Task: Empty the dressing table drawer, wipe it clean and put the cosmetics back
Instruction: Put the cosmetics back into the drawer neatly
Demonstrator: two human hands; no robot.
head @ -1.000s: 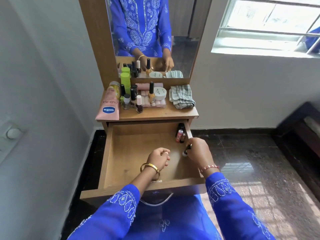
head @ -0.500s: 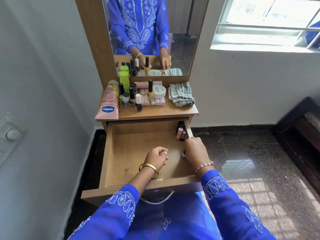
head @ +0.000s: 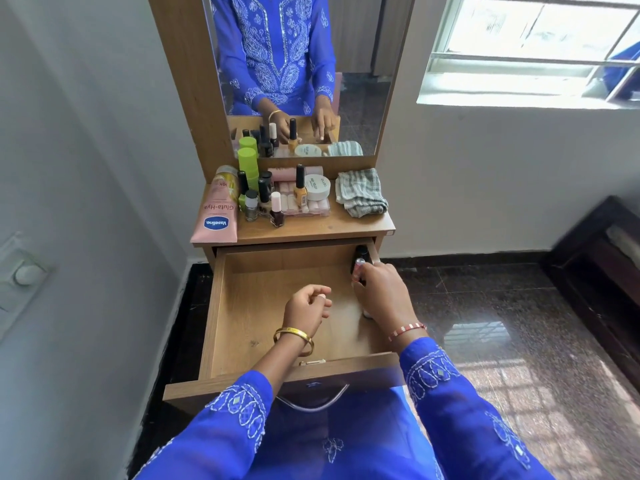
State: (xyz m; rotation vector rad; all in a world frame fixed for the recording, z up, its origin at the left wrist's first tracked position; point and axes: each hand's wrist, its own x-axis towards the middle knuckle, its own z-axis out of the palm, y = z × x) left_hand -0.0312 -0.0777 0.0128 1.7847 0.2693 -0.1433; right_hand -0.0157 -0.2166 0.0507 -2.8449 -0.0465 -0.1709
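The wooden drawer of the dressing table is pulled out and mostly bare. A few small bottles stand in its far right corner. My right hand reaches there, its fingers pinched on a small bottle with a clear cap; a dark bottle stands just behind. A small white item sits by the right wall under my wrist. My left hand hovers over the drawer's middle, loosely curled, with nothing seen in it. A folded checked cloth lies on the tabletop's right.
On the tabletop stand a pink Vaseline tube, a green bottle, several nail polishes, a pink case and a round white jar. A mirror rises behind. A dark cabinet stands at the right.
My right hand set a small bottle down by the drawer's right wall, then moved back to the corner bottles. My left hand stayed over the drawer's middle.
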